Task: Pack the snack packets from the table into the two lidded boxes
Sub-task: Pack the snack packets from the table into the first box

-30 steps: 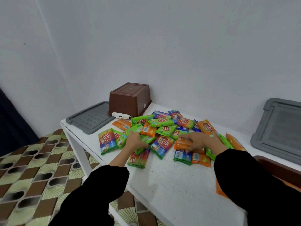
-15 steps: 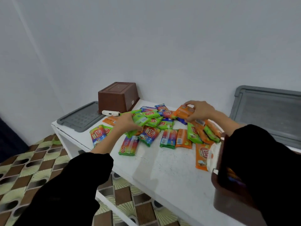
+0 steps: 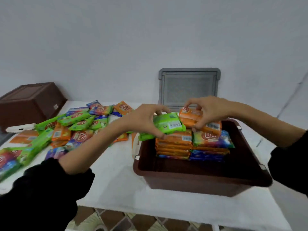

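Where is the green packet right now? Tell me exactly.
Head view, centre: the left hand pinches the green packet over the left side of the open brown box, right beside the orange packets gripped by the right hand.

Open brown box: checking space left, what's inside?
In the box, two stacks of packets fill the far half; the near half looks bare. Anything under them is covered.

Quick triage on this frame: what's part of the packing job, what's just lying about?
In the job:
- left hand holding green packet
- right hand holding orange packets
- open brown box with stacked packets
- loose packets on the table
- upturned brown box
- grey lid

Lying about:
- white object beside the upturned box, too blurred to identify
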`<state>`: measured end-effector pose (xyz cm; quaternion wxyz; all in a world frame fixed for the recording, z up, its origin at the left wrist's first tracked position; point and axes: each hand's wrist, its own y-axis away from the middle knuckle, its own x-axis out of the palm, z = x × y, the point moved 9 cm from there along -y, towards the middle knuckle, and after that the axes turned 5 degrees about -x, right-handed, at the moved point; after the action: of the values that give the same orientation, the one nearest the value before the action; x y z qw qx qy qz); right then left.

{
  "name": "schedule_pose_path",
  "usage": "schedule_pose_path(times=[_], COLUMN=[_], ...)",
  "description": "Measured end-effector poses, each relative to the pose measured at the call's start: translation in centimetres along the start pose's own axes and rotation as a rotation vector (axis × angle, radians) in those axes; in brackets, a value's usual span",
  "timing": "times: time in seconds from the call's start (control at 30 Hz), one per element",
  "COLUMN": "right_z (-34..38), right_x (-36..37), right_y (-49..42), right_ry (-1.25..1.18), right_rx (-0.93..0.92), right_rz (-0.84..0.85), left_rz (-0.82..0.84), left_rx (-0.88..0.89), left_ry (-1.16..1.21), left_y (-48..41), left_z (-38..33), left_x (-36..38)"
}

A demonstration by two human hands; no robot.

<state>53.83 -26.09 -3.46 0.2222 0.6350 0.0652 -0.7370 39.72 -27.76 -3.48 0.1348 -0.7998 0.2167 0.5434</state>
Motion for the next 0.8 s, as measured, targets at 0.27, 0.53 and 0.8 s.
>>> schedule_pose_path(times=[0.27,0.53,0.8], right_z=[-1.3,-1.3,-0.8], right_x=[9.8,14.5,15.3], right_y=[5.1,3.1,3.0], right_ry=[0.167,0.398,0.417], right_rx=[-0.107,-0.203,-0.222], right_rz=[0.19,0.194,0.241], left_rz=[0.277,0.312,0.316], left_rx=[0.103,0.252,0.376], left_ry=[-0.286,-0.651,-0.779], left_y=[-0.5,-1.3,-1.5], left_z=[-2.9,-4.4,-4.5], left_x=[10.0,15.4,16.7])
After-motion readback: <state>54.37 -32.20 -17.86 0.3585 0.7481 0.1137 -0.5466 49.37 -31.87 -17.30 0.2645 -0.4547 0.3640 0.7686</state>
